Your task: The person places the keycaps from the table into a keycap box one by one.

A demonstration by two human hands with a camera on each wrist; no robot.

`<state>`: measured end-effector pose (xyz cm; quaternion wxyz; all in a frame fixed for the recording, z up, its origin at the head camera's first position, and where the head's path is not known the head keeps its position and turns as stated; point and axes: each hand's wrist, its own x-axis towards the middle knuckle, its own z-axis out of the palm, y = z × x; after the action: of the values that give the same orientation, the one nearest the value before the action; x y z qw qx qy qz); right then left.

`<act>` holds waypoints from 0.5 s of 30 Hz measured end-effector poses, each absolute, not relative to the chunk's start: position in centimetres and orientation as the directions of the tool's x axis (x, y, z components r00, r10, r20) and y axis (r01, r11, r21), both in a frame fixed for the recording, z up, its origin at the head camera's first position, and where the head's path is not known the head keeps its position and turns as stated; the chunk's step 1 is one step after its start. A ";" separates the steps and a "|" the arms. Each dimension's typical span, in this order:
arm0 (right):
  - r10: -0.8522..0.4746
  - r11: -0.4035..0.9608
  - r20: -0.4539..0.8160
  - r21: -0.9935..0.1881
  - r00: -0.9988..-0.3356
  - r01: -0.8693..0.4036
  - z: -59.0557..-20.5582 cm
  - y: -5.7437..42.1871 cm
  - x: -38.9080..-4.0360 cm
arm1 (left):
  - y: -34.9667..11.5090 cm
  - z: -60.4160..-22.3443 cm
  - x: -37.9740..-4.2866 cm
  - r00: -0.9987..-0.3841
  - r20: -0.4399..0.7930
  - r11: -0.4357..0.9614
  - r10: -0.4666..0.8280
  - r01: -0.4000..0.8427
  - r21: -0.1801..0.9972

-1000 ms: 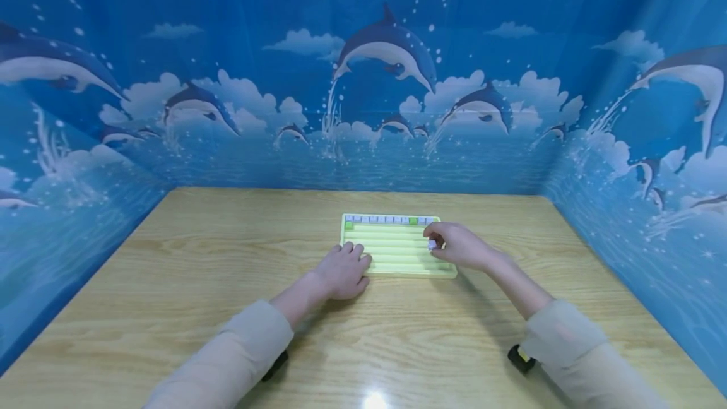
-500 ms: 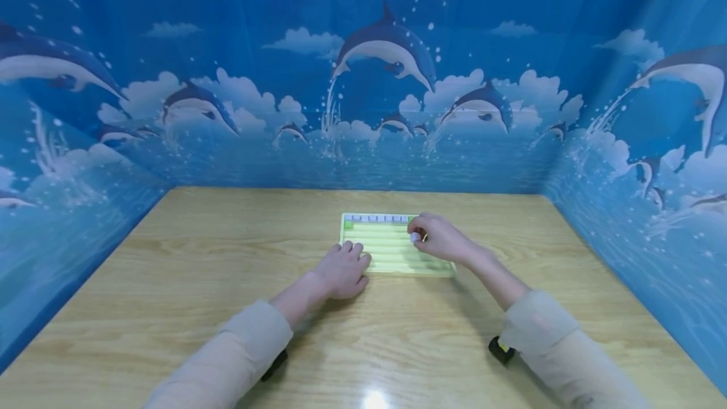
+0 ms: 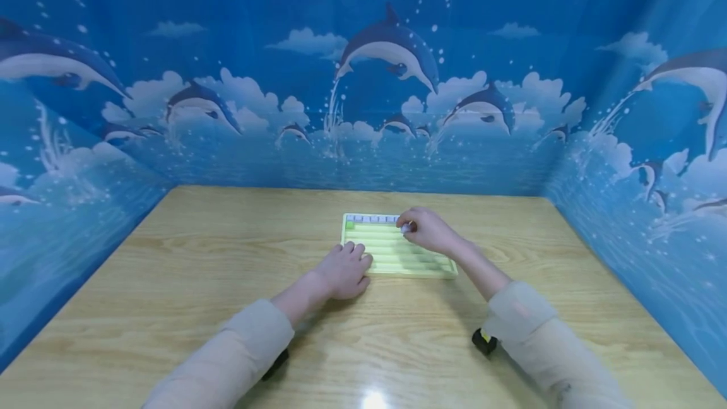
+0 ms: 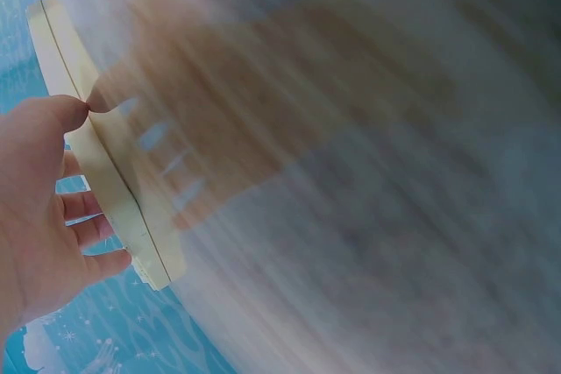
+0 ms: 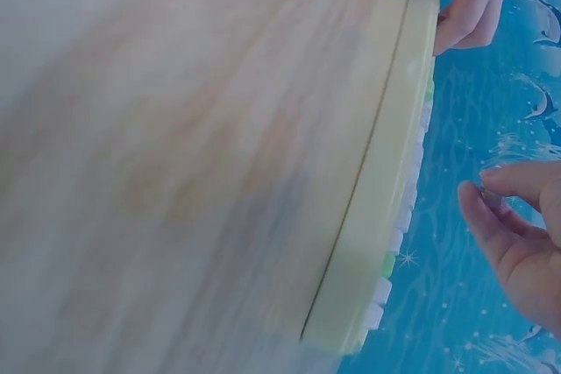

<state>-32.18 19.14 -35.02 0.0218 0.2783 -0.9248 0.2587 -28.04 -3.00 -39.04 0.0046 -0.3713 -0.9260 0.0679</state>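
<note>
1. Pale green grooved tray [image 3: 397, 257] is lying flat on the wooden table [image 3: 199, 283], mid-table.
2. Left hand [image 3: 342, 269] is gripping the tray's near-left corner, thumb on the edge, fingers curled over the top.
3. Right hand [image 3: 427, 230] is pinching a small white tile [image 3: 406, 228] over the tray's far rows.
4. Row of tiles [image 3: 372, 219] is sitting in the farthest groove, one green tile [image 3: 349, 225] just below its left end.
</note>
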 end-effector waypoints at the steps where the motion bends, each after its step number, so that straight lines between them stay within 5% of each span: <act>1: -0.495 0.710 0.174 -0.485 -0.851 -0.511 -35.0 18.9 -32.4 | -3.0 -39.1 -28.0 -0.724 -0.042 0.714 0.689 0.687 -0.131; 15: -0.496 0.723 0.116 -0.493 -0.860 -0.484 -34.9 16.6 -34.1 | -3.0 -39.1 -28.1 -0.728 -0.053 0.718 0.683 0.684 -0.132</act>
<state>-34.07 16.57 -34.91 -0.0120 0.2639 -0.9282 0.2621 -28.14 -2.97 -39.07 -0.0002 -0.3687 -0.9268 0.0712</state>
